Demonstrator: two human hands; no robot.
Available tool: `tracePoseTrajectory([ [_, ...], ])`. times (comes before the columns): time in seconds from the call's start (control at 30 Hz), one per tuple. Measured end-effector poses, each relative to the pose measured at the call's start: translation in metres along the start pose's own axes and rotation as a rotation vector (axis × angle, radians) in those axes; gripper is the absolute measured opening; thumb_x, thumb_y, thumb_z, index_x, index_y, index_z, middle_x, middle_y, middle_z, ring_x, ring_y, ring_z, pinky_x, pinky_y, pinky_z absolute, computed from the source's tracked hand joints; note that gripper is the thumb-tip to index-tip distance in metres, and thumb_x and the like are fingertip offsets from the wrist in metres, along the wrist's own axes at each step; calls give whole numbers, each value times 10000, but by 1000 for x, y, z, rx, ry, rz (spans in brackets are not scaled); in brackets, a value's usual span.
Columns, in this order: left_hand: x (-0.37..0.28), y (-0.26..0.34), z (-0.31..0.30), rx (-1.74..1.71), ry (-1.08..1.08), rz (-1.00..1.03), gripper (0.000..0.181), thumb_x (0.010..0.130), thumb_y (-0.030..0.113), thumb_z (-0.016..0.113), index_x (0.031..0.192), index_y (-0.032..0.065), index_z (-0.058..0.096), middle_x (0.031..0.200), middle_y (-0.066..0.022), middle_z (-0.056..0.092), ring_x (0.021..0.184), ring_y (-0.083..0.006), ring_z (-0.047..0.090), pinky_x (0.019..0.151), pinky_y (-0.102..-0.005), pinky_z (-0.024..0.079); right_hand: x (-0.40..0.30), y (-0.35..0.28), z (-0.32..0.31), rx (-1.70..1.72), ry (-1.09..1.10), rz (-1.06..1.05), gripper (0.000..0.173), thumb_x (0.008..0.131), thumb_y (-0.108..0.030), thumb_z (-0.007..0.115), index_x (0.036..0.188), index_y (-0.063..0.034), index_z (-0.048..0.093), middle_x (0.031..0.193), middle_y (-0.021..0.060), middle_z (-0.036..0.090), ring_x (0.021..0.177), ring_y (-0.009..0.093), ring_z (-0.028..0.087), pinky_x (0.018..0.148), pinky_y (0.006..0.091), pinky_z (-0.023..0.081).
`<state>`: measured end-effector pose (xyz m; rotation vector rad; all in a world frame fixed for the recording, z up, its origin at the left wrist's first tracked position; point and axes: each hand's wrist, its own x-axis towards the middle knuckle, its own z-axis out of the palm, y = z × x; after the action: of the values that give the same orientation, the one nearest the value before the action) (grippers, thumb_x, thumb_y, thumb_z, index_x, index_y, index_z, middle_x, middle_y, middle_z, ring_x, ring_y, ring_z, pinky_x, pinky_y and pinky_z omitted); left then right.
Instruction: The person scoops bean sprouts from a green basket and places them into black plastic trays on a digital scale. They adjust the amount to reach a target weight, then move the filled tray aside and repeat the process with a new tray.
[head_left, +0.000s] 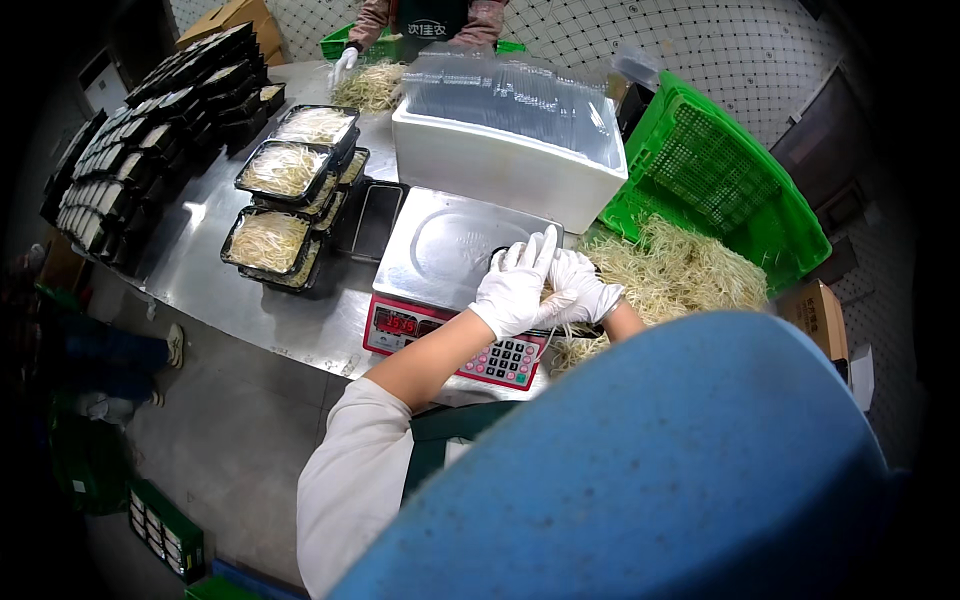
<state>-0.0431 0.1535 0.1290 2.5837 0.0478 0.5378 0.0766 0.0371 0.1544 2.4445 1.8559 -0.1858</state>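
My left hand (517, 289), in a white glove, lies over the right side of a digital scale (457, 251) with a steel pan and red body. Close against it, my right hand (583, 286), also gloved, presses over bean sprouts in a black tray, of which only bits of the rim show. Both hands touch the sprouts or the tray; their exact grip is hidden. A large heap of bean sprouts (675, 270) lies right of my hands. To the left, filled black trays of sprouts (268, 240) stand stacked, beside an empty-looking black tray (375, 219).
Clear plastic lids (517, 105) fill a white foam box (495, 157) behind the scale. A green crate (720, 172) leans at the right. Many stacked trays (157, 142) stand far left. A co-worker's gloved hand (343, 66) is near more sprouts. A blue surface blocks the lower right.
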Motion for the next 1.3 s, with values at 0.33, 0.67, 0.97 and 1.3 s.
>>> tracePoseTrajectory([
  [0.33, -1, -8, -7, 227, -259, 99, 858, 847, 534, 551, 1416, -42, 266, 1180, -213, 526, 1043, -370, 523, 941, -463, 369, -42, 28, 4, -50, 36, 109, 938, 514, -483, 823, 1322, -155, 477, 1285, 113, 487, 1130, 321, 506, 936, 451, 399],
  [0.67, 1, -5, -46, -116, -201, 93, 865, 797, 437, 687, 1436, 9, 291, 1444, -215, 336, 1319, -351, 345, 1107, -455, 223, -109, 57, -8, 443, 165, 231, 878, 660, -249, 806, 1423, -160, 380, 1340, 125, 483, 1192, 282, 497, 997, 403, 421],
  [0.97, -63, -111, -91, -880, 234, -441, 463, 979, 177, 448, 1404, 9, 372, 1389, -163, 449, 1229, -209, 473, 1032, -310, 370, -144, 32, 15, 373, 497, 208, 688, 766, -185, 704, 1391, -104, 428, 1337, 148, 514, 1229, 272, 491, 1038, 375, 396],
  [1.3, 5, -26, 19, -464, 430, -123, 394, 953, 292, 503, 1263, 51, 534, 1032, -153, 657, 961, -322, 624, 856, -400, 488, -28, -18, 14, 70, 216, -11, 902, 805, -517, 603, 1451, -9, 230, 1475, 207, 299, 1376, 373, 268, 1105, 487, 249],
])
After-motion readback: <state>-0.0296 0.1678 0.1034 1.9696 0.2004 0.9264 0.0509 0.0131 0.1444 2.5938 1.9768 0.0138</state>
